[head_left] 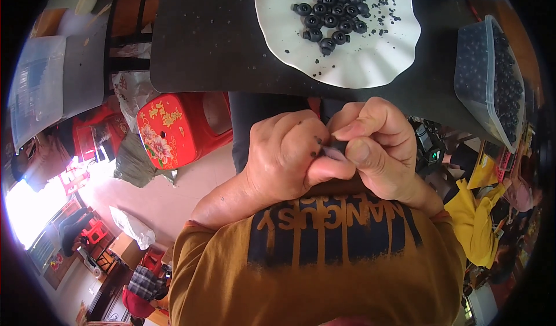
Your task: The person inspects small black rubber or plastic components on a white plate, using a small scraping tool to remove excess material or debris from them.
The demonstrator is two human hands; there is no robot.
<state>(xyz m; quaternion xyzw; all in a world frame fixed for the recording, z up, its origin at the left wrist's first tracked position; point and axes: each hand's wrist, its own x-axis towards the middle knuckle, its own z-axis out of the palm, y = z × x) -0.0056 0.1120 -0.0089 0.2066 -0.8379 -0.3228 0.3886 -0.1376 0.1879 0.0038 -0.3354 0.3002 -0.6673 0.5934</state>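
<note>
My two hands meet in front of my chest, just below the table's near edge. My right hand (385, 146) pinches a small black part (337, 146) between thumb and fingertips. Closed into a fist, my left hand (286, 152) presses against the same spot; what its fingers hold, if anything, is hidden. Several black crumbs stick to the left hand's skin. Beyond the hands, a white plate (278, 42) with a wavy rim stands on the table. Several black round parts (330, 10) with ring-shaped tops lie piled on it, with black scraps (385, 13) strewn to their right.
The dark table (202, 48) carries scattered crumbs. A clear plastic tub (489, 83) full of small black parts stands at its right edge. Left of my legs is a red stool (165, 132) with a flower print. Yellow cloth (478, 222) lies at the right.
</note>
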